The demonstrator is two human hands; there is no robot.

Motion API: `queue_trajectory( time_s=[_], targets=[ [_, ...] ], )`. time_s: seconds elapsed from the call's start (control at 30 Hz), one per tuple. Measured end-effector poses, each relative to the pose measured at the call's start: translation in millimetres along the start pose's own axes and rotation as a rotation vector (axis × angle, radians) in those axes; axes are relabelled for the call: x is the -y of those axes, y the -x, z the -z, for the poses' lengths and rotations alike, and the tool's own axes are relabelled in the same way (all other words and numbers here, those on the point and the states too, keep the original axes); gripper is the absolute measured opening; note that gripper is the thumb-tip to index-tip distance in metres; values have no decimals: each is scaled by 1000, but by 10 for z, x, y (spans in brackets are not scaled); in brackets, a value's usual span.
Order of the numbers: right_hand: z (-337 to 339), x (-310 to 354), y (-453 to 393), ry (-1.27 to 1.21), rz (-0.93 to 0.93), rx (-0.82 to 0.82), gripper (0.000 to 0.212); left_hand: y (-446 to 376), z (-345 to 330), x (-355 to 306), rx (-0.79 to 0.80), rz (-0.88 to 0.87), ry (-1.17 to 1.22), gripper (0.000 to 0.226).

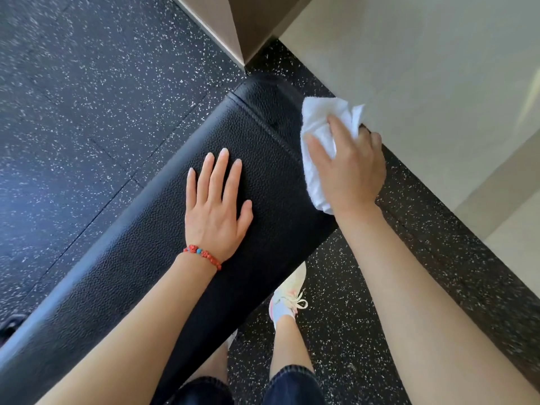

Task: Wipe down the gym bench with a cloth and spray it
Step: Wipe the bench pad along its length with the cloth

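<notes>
The black padded gym bench (140, 252) runs diagonally from lower left to upper right. My left hand (217, 206) lies flat on its top, fingers spread, with a red bead bracelet at the wrist. My right hand (349, 168) presses a white cloth (317, 133) against the bench's right side edge near its far end. No spray bottle is in view.
A beige wall (423, 68) stands close along the bench's right side, with a corner column (233, 27) beyond the bench's far end. Black speckled rubber floor (87, 97) spreads to the left. My legs and a white sneaker (287, 296) are beside the bench.
</notes>
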State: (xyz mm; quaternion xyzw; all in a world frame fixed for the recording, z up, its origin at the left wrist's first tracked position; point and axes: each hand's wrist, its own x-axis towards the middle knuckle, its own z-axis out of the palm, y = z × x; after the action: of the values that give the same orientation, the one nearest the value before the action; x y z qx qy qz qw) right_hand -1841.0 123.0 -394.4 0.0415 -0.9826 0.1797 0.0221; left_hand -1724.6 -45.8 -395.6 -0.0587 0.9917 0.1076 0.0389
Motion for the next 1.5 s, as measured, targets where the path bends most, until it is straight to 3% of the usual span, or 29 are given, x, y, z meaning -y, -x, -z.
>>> queue_trajectory(
  time_s=[0.33,0.6,0.87,1.3,1.5],
  targets=[
    [194,-253,788,-151,-422,47,46,129,147,-79,74,33,74,55],
    [141,187,1591,-396,-732,14,35,617,256,-126,129,-80,141,59],
    [560,348,2119,-613,-796,66,42,863,700,-154,155,-190,140,58],
    [1863,472,2477,-637,-852,-139,46,1245,1722,-644,176,-404,119,47],
    [2456,296,2687,-627,-941,-233,44,1309,2118,-1024,222,-501,90,54]
  ],
)
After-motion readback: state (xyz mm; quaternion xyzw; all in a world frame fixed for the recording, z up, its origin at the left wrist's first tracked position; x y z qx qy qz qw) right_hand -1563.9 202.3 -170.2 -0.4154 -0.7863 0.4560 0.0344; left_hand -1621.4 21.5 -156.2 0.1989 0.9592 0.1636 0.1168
